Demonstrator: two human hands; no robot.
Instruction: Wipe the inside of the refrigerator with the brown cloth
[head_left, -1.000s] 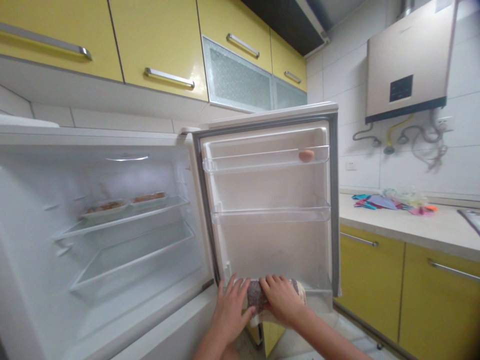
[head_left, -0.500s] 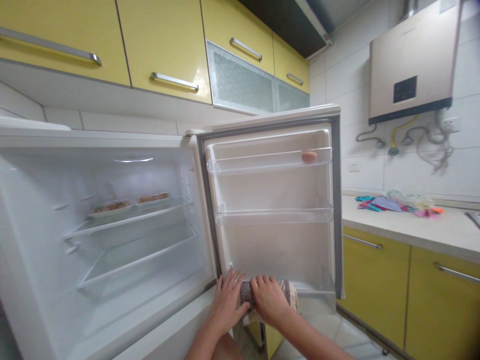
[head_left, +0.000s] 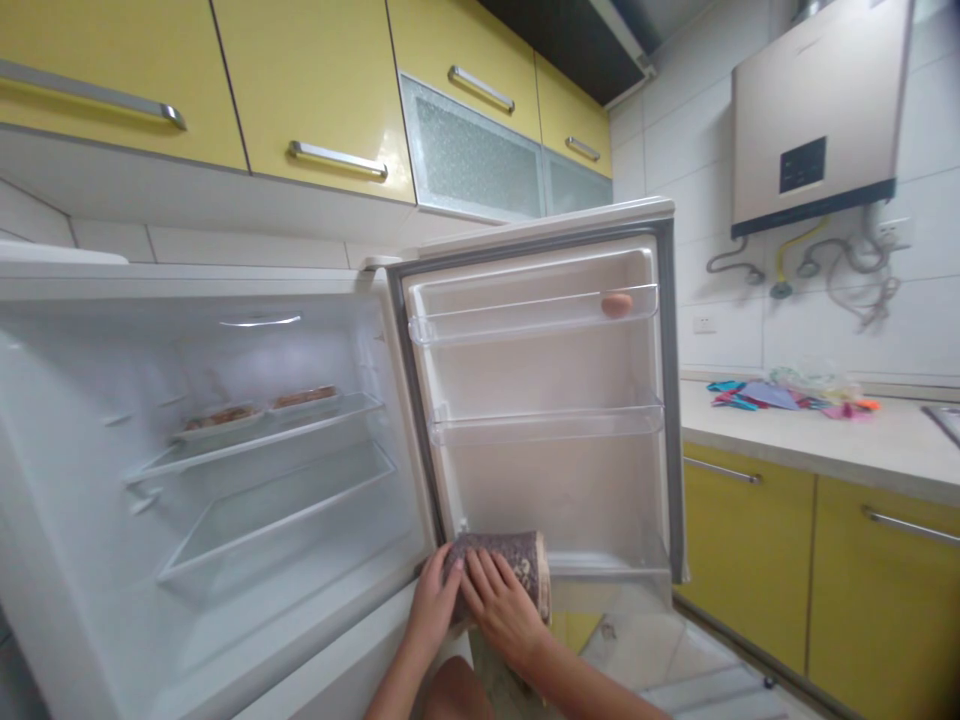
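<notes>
From the head camera, a patterned grey-brown cloth (head_left: 502, 560) lies draped over the front lip of the lowest door shelf (head_left: 600, 565) of the open fridge door (head_left: 667, 400), at its hinge-side end. It looks like a soft, light rag: it folds over the rim, so it should bunch and slide rather than hold a shape, and pressing it flat with the palm or pinching a gathered fold seems the sound way to take it. It is not fragile.

The left hand (head_left: 433, 605) reaches up from below, fingers curled against the cloth's left edge near the door hinge. The right hand (head_left: 504, 610) lies palm-down over the cloth's lower front, fingers spread and pressing it to the shelf lip rather than closed around it. Both forearms rise from the bottom of the frame, wrists close together.

Higher on the door, 1 egg (head_left: 616, 305) sits in the top shelf. Inside the fridge (head_left: 75, 480), 2 trays of food (head_left: 255, 408) rest on a glass shelf. Coloured cloths (head_left: 780, 395) lie on the counter (head_left: 825, 450) at right.
</notes>
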